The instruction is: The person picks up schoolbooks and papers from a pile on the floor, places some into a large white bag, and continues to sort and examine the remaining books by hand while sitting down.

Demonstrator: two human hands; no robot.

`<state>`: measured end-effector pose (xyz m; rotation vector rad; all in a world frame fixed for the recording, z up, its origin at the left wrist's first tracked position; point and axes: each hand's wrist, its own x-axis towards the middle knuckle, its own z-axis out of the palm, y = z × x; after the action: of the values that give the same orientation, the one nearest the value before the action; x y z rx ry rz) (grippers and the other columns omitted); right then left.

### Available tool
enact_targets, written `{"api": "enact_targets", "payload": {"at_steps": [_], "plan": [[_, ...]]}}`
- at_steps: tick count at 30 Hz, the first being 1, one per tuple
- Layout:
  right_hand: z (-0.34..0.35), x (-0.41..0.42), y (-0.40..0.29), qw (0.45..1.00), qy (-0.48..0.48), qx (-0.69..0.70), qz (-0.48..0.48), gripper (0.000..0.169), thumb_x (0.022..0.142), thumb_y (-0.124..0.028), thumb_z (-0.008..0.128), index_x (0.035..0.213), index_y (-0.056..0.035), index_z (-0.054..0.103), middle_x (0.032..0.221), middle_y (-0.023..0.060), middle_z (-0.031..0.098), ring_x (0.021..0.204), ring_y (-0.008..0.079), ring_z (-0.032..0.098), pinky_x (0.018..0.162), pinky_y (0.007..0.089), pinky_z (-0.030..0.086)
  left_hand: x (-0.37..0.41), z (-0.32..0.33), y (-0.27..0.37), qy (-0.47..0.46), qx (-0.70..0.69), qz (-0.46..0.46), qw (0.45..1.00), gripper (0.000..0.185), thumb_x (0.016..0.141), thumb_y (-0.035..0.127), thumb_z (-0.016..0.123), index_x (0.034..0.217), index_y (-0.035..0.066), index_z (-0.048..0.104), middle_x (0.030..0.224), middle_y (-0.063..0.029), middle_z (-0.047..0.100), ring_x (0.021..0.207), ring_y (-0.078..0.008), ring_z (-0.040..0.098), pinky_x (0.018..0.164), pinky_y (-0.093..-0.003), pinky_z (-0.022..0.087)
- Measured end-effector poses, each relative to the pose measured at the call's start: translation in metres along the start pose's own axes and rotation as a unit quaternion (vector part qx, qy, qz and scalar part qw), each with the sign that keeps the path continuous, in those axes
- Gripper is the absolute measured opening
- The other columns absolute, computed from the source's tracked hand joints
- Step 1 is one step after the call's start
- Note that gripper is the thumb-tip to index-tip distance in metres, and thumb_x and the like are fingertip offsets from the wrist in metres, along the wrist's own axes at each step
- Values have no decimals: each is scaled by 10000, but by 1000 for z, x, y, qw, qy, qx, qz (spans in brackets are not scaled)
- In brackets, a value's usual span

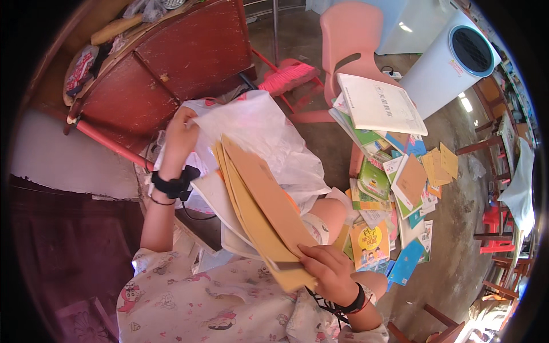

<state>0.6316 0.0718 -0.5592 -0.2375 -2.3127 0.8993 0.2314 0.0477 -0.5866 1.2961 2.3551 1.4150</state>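
Note:
My right hand (328, 272) grips a bundle of tan and brown kraft-paper booklets (261, 206) by its lower end, over my lap. The far end of the bundle points up and left toward a white plastic bag (261, 124). My left hand (182, 126) pinches the rim of that bag at its left side, and the bag sags open toward my knees. A paler sheet or booklet (216, 201) shows under the left edge of the bundle. How deep the bag's mouth goes is hidden.
Books and booklets (371, 240) lie scattered on the floor at my right. More are stacked on a pink plastic chair (349, 34), topped by a white printed packet (384, 105). A red cabinet (193, 51), a pink broom (289, 79) and a white cylindrical appliance (446, 68) stand beyond.

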Motion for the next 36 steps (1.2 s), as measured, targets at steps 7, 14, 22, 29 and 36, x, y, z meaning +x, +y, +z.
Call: {"api": "enact_targets", "payload": {"at_steps": [7, 14, 22, 29, 36], "plan": [[0, -13, 17, 995, -64, -62, 41, 487, 568, 10, 596, 1051, -19, 542, 975, 138, 594, 777, 300, 582, 668, 382, 481, -41, 31, 2, -140, 383, 160, 899, 265, 677, -30, 536, 925, 61, 549, 979, -129, 539, 1002, -313, 501, 826, -384, 409], [-19, -14, 11, 994, -49, -74, 68, 505, 566, -19, 679, 1051, -19, 538, 1013, 141, 600, 797, 310, 582, 679, 386, 476, -26, 75, -33, -251, 522, 426, 695, 215, 699, 140, 602, 903, 97, 547, 1014, -96, 522, 1012, -242, 473, 860, -378, 371], [-18, -6, 9, 993, -69, -92, 40, 504, 542, 39, 583, 1042, -12, 555, 986, 131, 604, 768, 290, 579, 641, 372, 481, 45, 77, 8, -222, 318, 321, 864, 106, 724, 137, 556, 761, 42, 588, 664, -155, 590, 652, -343, 598, 579, -426, 466], [-18, 13, -17, 989, -103, -103, -37, 406, 630, -56, 602, 1032, -13, 561, 936, 140, 601, 685, 226, 590, 554, 307, 482, 99, 80, 73, -96, 123, 91, 984, 292, 742, 283, 546, 779, 11, 645, 716, -217, 595, 734, -402, 592, 654, -448, 472], [-6, 21, -10, 993, -32, -98, 57, 416, 627, -20, 644, 1035, -18, 563, 917, 129, 613, 688, 276, 580, 557, 335, 463, 91, 76, 107, -202, 209, 136, 947, 518, 769, 472, 605, 657, -33, 597, 590, -188, 539, 574, -325, 551, 544, -377, 443]]}}
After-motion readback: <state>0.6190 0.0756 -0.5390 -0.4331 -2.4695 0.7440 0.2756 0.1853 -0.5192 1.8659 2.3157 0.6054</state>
